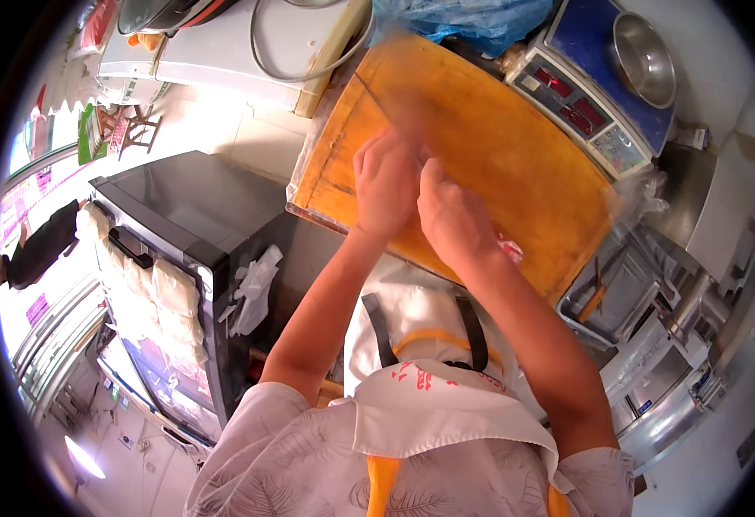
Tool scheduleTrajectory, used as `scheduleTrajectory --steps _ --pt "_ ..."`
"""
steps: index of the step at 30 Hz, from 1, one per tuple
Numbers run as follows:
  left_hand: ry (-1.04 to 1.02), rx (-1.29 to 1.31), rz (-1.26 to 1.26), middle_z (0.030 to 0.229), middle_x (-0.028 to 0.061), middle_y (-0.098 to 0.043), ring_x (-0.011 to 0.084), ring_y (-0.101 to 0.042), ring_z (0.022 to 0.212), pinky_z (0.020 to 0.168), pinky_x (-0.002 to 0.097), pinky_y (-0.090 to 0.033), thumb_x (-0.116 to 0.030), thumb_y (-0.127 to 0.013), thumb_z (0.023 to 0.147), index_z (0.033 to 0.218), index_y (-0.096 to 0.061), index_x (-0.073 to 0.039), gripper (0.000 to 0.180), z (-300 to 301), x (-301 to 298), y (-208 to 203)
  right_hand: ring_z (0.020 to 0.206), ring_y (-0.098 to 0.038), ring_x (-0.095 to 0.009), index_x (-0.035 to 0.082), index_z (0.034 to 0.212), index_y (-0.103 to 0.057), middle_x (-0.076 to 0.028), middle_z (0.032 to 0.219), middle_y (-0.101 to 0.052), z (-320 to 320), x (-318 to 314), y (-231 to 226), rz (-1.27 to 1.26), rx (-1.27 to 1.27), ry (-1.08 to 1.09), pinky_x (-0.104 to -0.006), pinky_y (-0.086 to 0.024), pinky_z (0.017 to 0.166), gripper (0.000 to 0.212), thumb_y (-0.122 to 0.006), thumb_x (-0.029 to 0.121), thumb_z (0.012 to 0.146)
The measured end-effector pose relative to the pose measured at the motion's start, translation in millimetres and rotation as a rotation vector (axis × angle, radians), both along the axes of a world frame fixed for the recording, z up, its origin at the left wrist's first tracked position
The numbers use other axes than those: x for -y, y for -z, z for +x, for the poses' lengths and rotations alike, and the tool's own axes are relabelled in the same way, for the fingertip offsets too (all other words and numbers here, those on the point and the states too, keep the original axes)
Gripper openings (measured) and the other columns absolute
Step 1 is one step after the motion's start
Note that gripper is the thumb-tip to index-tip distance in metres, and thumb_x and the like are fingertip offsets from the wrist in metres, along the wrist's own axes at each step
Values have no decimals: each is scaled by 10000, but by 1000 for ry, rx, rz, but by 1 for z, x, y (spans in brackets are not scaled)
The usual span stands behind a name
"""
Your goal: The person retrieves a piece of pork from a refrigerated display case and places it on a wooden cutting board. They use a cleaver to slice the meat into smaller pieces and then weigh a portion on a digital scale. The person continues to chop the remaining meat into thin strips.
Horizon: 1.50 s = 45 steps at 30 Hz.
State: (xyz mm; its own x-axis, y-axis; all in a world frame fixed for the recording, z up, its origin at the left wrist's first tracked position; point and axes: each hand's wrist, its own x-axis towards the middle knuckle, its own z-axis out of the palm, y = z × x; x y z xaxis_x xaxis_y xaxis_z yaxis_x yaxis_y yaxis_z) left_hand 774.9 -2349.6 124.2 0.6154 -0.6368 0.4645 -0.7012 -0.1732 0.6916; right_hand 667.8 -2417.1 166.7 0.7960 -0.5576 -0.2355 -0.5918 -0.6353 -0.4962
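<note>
Both of my hands are raised close together over an orange-brown wooden board (515,164). My left hand (386,183) has its fingers curled in, and my right hand (451,211) is closed like a fist beside it. Just beyond them is a brownish, motion-smeared shape (408,82), with a thin dark line along its left side. It seems to come from my hands, but its kind cannot be made out. What lies inside the fingers is hidden. A small red-and-white piece (509,248) shows on the board by my right wrist.
A blue scale (580,121) with a metal bowl (645,59) stands at the far right, near a blue plastic bag (472,21). Right of the board sits a metal tray (619,289). A dark grey cabinet (201,198) is at left. A white apron covers my front.
</note>
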Motion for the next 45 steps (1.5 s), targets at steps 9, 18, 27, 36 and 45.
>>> scheduleTrajectory --steps 9,18,27,36,45 --pt "95 -50 23 1261 136 -697 380 -623 1218 1053 451 -482 76 -691 852 1124 -726 -33 294 6 -13 4 728 -756 -393 -15 1029 -508 -272 927 -722 -46 -8 -26 -4 -40 -80 -463 -621 578 126 -609 32 971" --pt "29 -55 -71 1257 131 -694 369 -620 1213 1056 441 -483 27 -713 923 1126 -727 -39 214 12 -13 -6 849 -723 -517 -30 1065 -470 -337 879 -704 -6 17 -5 109 -48 -57 -556 -610 661 132 -551 66 1025" --pt "-23 -31 -138 1270 111 -686 361 -632 1201 1009 437 -536 10 -751 885 1143 -723 -62 269 7 -19 35 834 -703 -540 -27 1065 -452 -344 834 -700 -18 24 -31 240 -187 -66 -628 -548 647 288 -539 245 1106" --pt "179 -153 -65 1246 152 -676 367 -656 1164 968 434 -560 92 -720 809 1192 -685 24 390 -75 -56 25 882 -697 -546 -18 1093 -422 -366 884 -694 -27 23 -16 141 -123 -103 -622 -551 696 207 -538 147 1045" --pt "240 9 14 1289 138 -648 360 -621 1234 1013 415 -555 31 -720 723 1157 -691 20 435 -81 -55 40 960 -691 -554 -39 1123 -433 -390 948 -696 -12 18 -39 147 -206 -82 -615 -565 773 204 -494 141 1049"
